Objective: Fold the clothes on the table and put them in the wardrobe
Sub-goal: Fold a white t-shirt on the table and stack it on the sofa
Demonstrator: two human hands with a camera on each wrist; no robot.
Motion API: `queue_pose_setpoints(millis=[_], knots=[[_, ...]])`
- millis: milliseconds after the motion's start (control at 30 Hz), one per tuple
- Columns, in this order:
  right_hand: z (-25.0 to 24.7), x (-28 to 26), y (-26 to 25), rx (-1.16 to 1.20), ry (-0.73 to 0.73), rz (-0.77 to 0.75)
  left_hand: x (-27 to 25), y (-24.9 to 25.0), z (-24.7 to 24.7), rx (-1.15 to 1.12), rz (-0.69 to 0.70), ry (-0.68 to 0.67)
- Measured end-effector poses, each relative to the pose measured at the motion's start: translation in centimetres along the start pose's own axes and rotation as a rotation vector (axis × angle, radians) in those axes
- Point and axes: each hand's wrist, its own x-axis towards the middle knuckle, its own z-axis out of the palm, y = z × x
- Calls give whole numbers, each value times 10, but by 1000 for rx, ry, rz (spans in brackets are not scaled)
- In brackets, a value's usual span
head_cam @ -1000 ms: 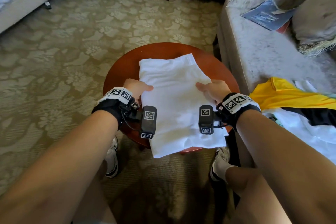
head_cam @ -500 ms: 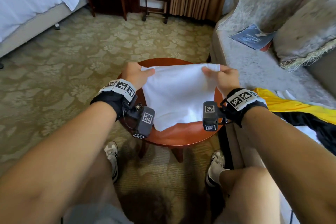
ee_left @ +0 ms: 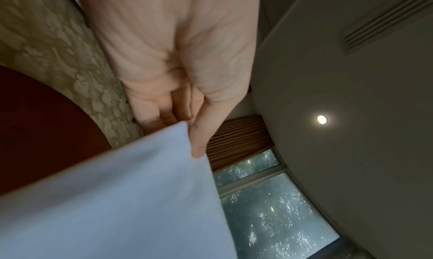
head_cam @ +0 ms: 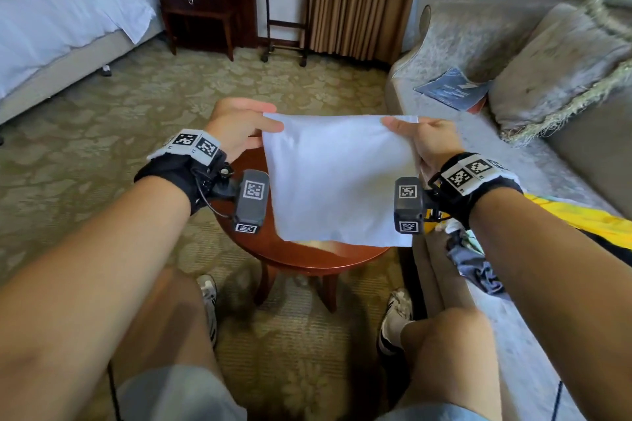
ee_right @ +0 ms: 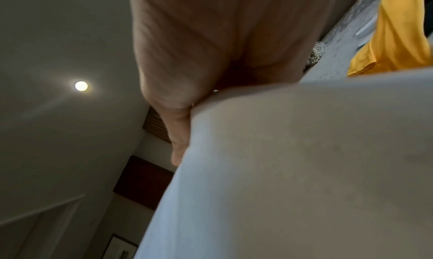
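A folded white garment (head_cam: pixel 338 178) hangs in the air above the round red-brown table (head_cam: pixel 301 255). My left hand (head_cam: pixel 239 128) pinches its upper left corner and my right hand (head_cam: pixel 424 140) pinches its upper right corner. In the left wrist view the left hand (ee_left: pixel 187 129) holds the white garment (ee_left: pixel 117 198) between thumb and fingers. In the right wrist view the white garment (ee_right: pixel 293 170) covers most of the right hand (ee_right: pixel 180 126), with only the thumb showing along its edge.
A grey sofa (head_cam: pixel 513 147) stands at the right with a yellow garment (head_cam: pixel 588 225), a crumpled grey garment (head_cam: pixel 478 270), a blue booklet (head_cam: pixel 451 89) and a cushion (head_cam: pixel 554 68). A bed (head_cam: pixel 65 20) and a dark nightstand (head_cam: pixel 198 14) stand at the far left. My knees are below the table.
Both hands have lifted the white garment off the table and folded it in half; it lay flat on the table a second ago. The head view has tilted upward.
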Motion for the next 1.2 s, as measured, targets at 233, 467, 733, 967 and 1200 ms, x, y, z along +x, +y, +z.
queue_pose_setpoints(millis=[233, 467, 733, 967, 1200], knots=[[19, 75, 67, -233, 6, 226, 72, -48, 7, 34, -207, 164], [43, 163, 123, -283, -25, 398, 200, -119, 24, 40, -408, 142], [44, 203, 146, -297, -52, 339, 213, -144, 41, -16, -380, 152], [32, 163, 137, -545, -34, 365, 166, -135, 29, 66, -523, -59], [19, 125, 128, -476, -310, 531, 143, -141, 25, 415, -500, 65]])
